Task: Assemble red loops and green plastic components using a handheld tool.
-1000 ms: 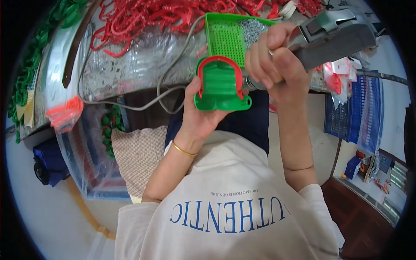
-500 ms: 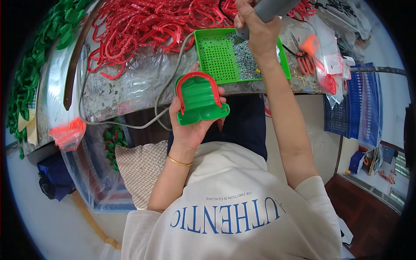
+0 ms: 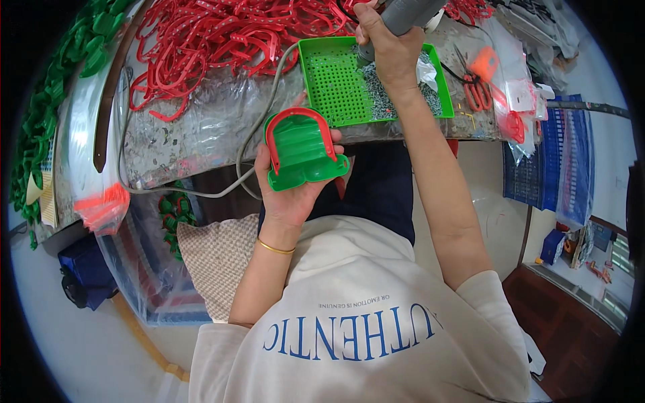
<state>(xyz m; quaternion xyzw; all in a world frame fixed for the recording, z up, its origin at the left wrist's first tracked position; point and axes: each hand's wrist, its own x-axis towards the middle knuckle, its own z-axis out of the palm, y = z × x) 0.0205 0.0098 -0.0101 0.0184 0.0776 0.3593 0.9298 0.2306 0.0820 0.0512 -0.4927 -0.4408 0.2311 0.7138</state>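
My left hand (image 3: 293,203) is wrapped round a green plastic shell (image 3: 302,156) with ridged inner walls, holding it below the table's front edge. A red plastic arch (image 3: 299,114) lies along the shell's rim. Up at the far side, my right hand (image 3: 396,57) grips a grey electric screwdriver (image 3: 406,15), its nose pointing down into a bright green tray (image 3: 329,91). Small silvery screws (image 3: 383,97) are heaped in the tray's right half, partly hidden by my right hand. Whether a screw sits on the screwdriver's tip is too small to tell.
Red plastic strips (image 3: 222,40) are piled behind the tray's left side. A grey cable (image 3: 259,131) loops over the table edge. Orange-handled scissors (image 3: 478,94) lie right of the tray. Green parts (image 3: 40,127) heap up at far left; a plastic-lined crate (image 3: 151,269) stands below.
My left hand has shifted slightly left and up with the green shell. The screwdriver's nose has moved a little left over the screws, and more white paper shows in the tray.
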